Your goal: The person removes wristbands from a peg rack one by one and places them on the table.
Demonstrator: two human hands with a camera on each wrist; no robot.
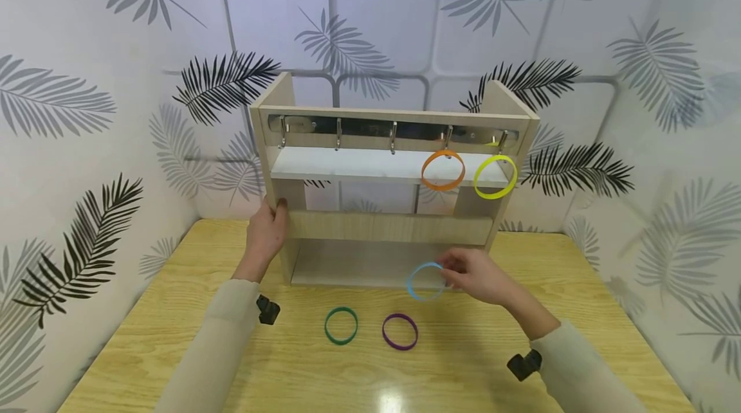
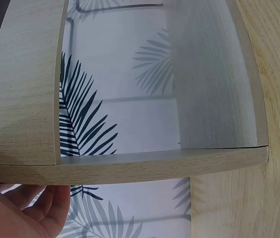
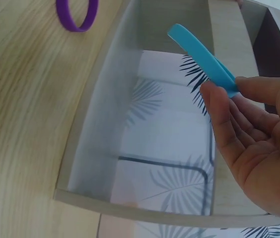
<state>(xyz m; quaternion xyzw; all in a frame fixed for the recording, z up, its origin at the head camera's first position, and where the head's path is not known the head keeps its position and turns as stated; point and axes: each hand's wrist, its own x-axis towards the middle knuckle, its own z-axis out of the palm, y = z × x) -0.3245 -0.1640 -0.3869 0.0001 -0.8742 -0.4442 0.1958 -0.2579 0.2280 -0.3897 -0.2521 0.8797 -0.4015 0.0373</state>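
Between thumb and fingertips, my right hand point(image 1: 476, 275) pinches a light blue wristband point(image 3: 202, 57), held in front of the lower part of a wooden rack point(image 1: 393, 229). My left hand point(image 1: 267, 231) grips the rack's left side panel, the thumb on the front and fingers behind its edge in the left wrist view. Along the rack's top runs a metal strip with several hooks point(image 1: 394, 136). An orange wristband point(image 1: 443, 170) hangs on one hook, and a yellow wristband point(image 1: 495, 177) hangs on the rightmost. A green wristband point(image 1: 341, 325) and a purple wristband point(image 1: 400, 332) lie on the table.
The rack stands on a wood-grain table point(image 1: 312, 374) near its back edge. Behind it rises a wall point(image 1: 382, 14) with a leaf pattern. A white shelf point(image 1: 347, 163) sits below the hook strip, with a lower compartment beneath.
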